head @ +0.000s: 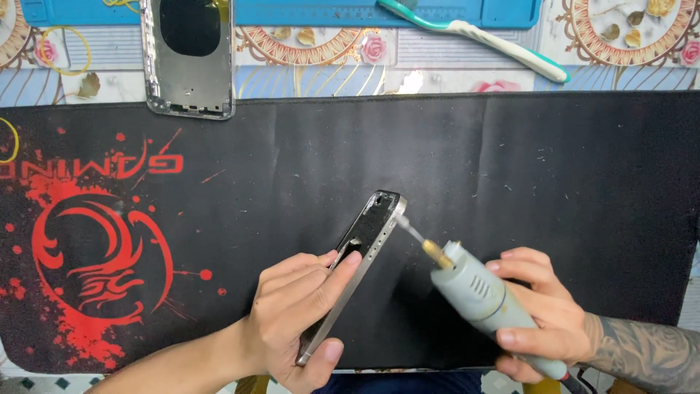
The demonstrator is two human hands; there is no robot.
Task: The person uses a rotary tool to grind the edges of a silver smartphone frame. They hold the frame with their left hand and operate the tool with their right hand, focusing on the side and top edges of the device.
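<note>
Left hand fingers clamp phone frame on edge, right hand fingers wrap grey rotary tool; bit touching frame corner could skid, gouging it.

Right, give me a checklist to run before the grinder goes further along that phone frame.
1. Left hand grips the phone frame firmly, tilted on edge: ok.
2. Right hand wraps the grey rotary tool: ok.
3. Tool bit meets the frame's upper side edge: ok.
4. Left fingers apart from the bit: ok.
5. Bit spinning: cannot tell.
6. Black mat under the work, dust specks on it: ok.
</note>
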